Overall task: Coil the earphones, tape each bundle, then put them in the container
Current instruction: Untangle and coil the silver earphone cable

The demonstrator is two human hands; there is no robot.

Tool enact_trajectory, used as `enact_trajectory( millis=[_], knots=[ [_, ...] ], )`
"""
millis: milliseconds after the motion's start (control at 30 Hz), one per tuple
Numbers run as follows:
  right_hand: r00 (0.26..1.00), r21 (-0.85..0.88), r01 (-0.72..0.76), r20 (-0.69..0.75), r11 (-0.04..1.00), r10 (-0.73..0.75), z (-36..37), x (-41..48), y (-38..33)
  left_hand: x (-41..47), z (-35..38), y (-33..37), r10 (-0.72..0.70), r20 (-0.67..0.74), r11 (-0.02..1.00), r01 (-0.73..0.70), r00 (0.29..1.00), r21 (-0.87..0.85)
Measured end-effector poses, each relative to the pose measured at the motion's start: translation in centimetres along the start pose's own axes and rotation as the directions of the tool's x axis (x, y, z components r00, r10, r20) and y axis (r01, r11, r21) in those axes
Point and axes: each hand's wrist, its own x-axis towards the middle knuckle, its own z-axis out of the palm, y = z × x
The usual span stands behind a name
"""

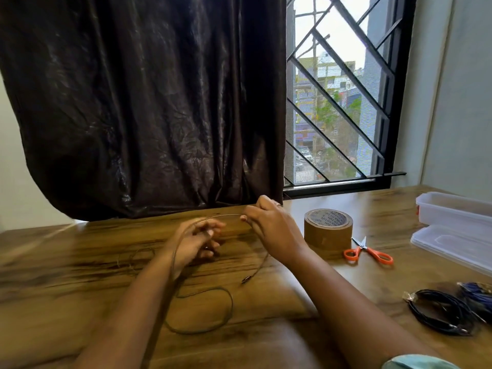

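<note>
A thin dark earphone cable (213,290) lies in loose loops on the wooden table (80,262), its plug end near the middle. My left hand (195,242) has the cable looped round it, fingers curled on the wire. My right hand (269,225) pinches the cable just to the right and holds it taut in an arc between both hands. A roll of brown tape (328,230) stands right of my right hand. The clear plastic container (452,209) sits at the far right with its lid (452,243) beside it.
Orange-handled scissors (368,253) lie between the tape and the lid. Coiled black earphones (439,312) and a blue bundle (476,294) rest at the right edge. A dark curtain (146,102) hangs behind the table, with a barred window (340,102) to its right.
</note>
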Motion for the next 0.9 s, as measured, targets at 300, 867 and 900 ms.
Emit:
enact_trajectory(
  millis=[300, 867, 900],
  knots=[
    [0.998, 0.429, 0.024, 0.041, 0.903, -0.046, 0.8, 0.3, -2.0, 0.1, 3.6, -1.0, 0.379, 0.088, 0.91, -0.389, 0.921, 0.147],
    [0.752, 0.77, -0.534, 0.244, 0.35, 0.612, -0.2, -0.5, 2.6, 0.8, -1.3, 0.1, 0.014, -0.314, 0.988, -0.061, 0.949, -0.14],
    [0.743, 0.748, -0.553, 0.244, 0.366, 0.624, -0.3, -0.6, 3.0, 0.7, -1.2, 0.1, -0.019, -0.292, 0.982, -0.038, 0.956, -0.186]
  ],
)
